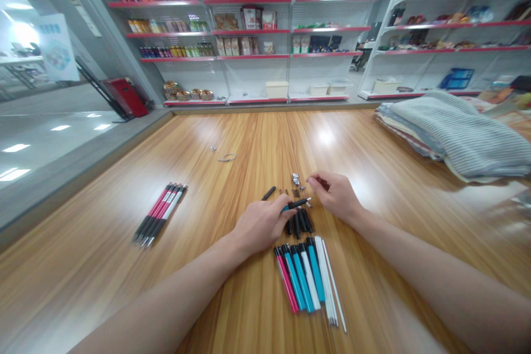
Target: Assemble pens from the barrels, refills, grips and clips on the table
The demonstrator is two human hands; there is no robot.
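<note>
My left hand (pixel 261 224) is closed around a teal pen with a black grip (pixel 296 204), tip pointing right. My right hand (pixel 335 194) hovers just right of it, fingers pinched on something small I cannot make out. Between the hands lie small black pen parts (pixel 301 220) and metal springs (pixel 296 179). Below them several pen barrels, teal, pink and white (pixel 305 279), lie side by side with thin white refills (pixel 332 287). A loose black piece (pixel 269 193) rests above my left hand.
A bundle of assembled pink, white and black pens (pixel 160 214) lies at the left on the wooden table (pixel 124 265). A rubber band (pixel 227 157) sits farther back. Folded striped cloths (pixel 460 133) are stacked at the right. Store shelves (pixel 257 27) line the back.
</note>
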